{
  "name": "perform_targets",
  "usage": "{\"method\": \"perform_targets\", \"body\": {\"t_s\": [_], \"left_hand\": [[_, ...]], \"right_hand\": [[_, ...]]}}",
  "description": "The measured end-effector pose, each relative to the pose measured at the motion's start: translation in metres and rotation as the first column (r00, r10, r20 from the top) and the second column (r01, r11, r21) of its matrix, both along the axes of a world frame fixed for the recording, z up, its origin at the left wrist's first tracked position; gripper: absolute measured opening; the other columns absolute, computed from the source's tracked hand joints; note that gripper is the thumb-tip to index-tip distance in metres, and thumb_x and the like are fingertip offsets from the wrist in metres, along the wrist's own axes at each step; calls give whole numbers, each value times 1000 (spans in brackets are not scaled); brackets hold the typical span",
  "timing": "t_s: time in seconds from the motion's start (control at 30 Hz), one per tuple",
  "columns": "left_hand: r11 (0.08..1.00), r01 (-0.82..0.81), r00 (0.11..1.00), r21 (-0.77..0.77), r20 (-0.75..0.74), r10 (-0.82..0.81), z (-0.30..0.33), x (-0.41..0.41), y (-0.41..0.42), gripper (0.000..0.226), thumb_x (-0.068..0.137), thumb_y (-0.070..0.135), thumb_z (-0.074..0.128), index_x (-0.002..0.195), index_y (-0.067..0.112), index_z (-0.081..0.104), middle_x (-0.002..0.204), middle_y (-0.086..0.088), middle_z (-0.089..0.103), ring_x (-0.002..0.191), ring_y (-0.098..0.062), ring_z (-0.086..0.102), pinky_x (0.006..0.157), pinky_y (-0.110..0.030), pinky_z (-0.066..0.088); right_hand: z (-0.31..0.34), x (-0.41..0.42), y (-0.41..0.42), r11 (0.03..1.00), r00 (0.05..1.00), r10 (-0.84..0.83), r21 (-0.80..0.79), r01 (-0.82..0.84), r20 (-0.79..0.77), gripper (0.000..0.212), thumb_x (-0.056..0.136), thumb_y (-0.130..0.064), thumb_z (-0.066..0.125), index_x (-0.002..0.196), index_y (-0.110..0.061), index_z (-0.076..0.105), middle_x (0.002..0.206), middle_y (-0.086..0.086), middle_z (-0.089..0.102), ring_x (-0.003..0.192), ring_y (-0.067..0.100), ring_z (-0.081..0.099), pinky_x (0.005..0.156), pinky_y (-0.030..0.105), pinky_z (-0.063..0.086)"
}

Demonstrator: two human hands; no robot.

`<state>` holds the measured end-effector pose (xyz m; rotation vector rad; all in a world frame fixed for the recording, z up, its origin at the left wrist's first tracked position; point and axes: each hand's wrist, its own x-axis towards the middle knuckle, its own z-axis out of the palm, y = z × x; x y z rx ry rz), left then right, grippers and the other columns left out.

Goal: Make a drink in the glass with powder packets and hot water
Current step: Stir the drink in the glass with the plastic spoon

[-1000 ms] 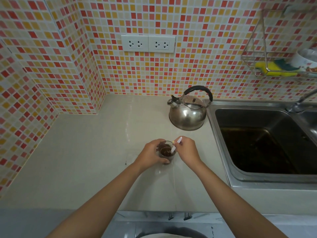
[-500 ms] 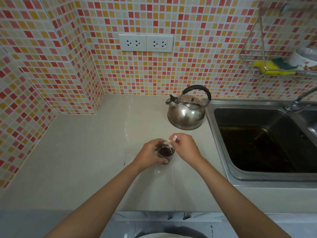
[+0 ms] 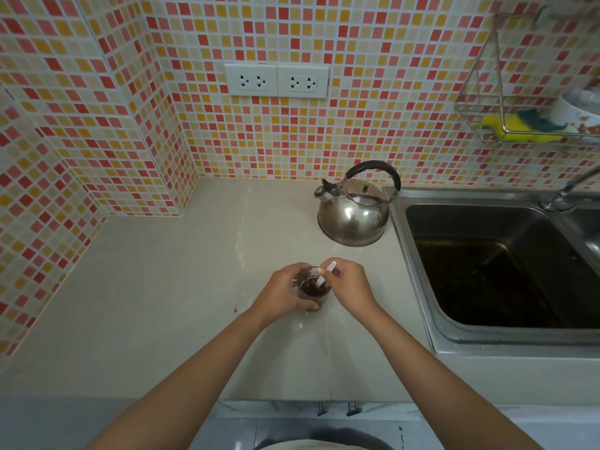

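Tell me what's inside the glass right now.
The glass holds dark brown liquid, with a thin white stick dipped in, held by the right hand. The bottom is hidden by liquid and the left hand.

Even, soft daylight; wide-angle bending at edges; glare on the kettle (image 3: 354,219).

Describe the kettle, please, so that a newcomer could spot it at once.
Find the steel sink on the right of the pale counter. Just left of its rim, near the tiled wall, stands the kettle: the one shiny domed metal pot with an arched black handle.
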<state>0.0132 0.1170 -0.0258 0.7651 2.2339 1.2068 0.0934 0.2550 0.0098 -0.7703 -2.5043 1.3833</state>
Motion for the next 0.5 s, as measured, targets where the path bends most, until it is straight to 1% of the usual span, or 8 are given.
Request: {"method": "perform_targets", "body": {"t_s": [0.07, 0.1, 0.17, 0.2, 0.3, 0.37, 0.43, 0.5], "left_hand": [[1000, -6, 1000, -2, 6, 6, 0, 0, 0, 83, 51, 20, 93, 127, 22, 57, 121, 4, 64, 112, -15, 61, 101, -27, 48], [1000, -6, 1000, 2, 7, 6, 0, 1, 0, 84, 52, 19, 93, 128, 21, 57, 123, 2, 64, 113, -15, 61, 103, -29, 48], [1000, 0, 1000, 12, -2, 0, 0, 1, -1, 80, 52, 19, 92, 125, 21, 58, 121, 2, 64, 112, -14, 62, 103, -29, 49], [1000, 4, 1000, 12, -10, -4, 0, 1, -1, 78, 52, 19, 92, 123, 23, 59, 120, 3, 65, 110, -13, 63, 102, -29, 49], [1000, -1, 1000, -4, -11, 1, 1, 1, -1, 81, 52, 21, 92, 125, 23, 58, 122, 2, 65, 111, -13, 62, 102, -29, 49], [1000, -7, 1000, -11, -5, 7, 1, 1, 0, 82, 52, 21, 92, 126, 23, 57, 124, 2, 63, 113, -14, 61, 103, -30, 49], [1000, -5, 1000, -14, -4, 5, 1, 1, 0, 81, 51, 21, 92, 125, 21, 58, 124, 2, 63, 113, -14, 61, 103, -30, 49], [1000, -2, 1000, -18, 3, 2, 1, 0, 0, 85, 51, 19, 93, 128, 18, 57, 125, 0, 63, 114, -15, 61, 103, -29, 48]], "right_hand": [[0, 1, 3, 997, 1000, -14, 81, 13, 13, 23, 91, -17, 56, 72, -10, 67, 65, 4, 64, 64, 20, 60, 62, 29, 47], [0, 0, 3, 997, 1000, -4, 81, 2, 25, 24, 91, -17, 56, 71, -10, 67, 63, 4, 63, 60, 18, 58, 61, 28, 45], [2, -1, 1, 999, 999, 45, 13, -46, 28, 21, 89, -17, 60, 70, -14, 67, 57, -1, 61, 51, 10, 54, 56, 25, 43], [3, -1, 0, 998, 998, 60, -6, -60, 23, 19, 88, -17, 61, 71, -15, 67, 56, -3, 60, 50, 8, 53, 55, 23, 43], [3, -1, 3, 997, 1000, 26, 70, -27, 12, 18, 90, -17, 58, 74, -14, 66, 64, 2, 62, 61, 18, 58, 60, 28, 45], [1, 0, 5, 996, 999, -24, 84, 22, 30, 20, 91, -17, 56, 73, -14, 64, 64, 2, 61, 62, 17, 56, 58, 26, 42], [-1, -2, 5, 997, 995, -78, -1, 78, 57, 25, 91, -13, 55, 68, -14, 64, 61, 1, 61, 57, 14, 55, 57, 24, 41], [0, -3, 6, 982, 988, -142, -118, 149, 67, 29, 89, -5, 53, 64, -15, 65, 53, 0, 59, 47, 10, 52, 51, 24, 41]]}}
